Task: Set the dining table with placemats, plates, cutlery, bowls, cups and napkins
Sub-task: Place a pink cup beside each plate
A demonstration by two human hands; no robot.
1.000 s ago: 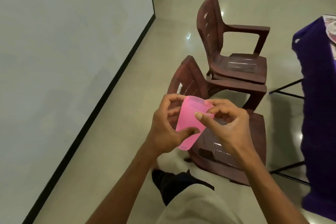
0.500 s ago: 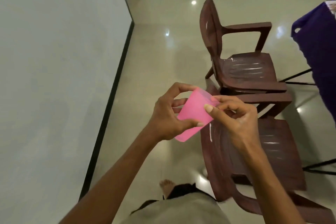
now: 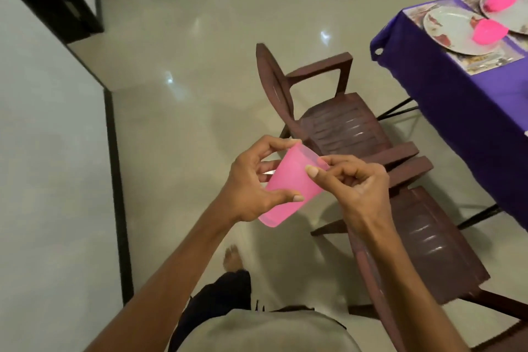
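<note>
Already both hands hold the pink cup: left hand wraps its wall, right hand pinches its rim. Tilted, mouth up-right, it points toward the worktop, well apart on the cup's right.

A pink plastic cup is held tilted between the left hand and right hand, above the glossy tiled floor. Two dark brown plastic armchairs stand side by side to the right, beside the purple-clothed tabletop. On it, far right, two round white plates each carry a pink plastic bowl.
</note>
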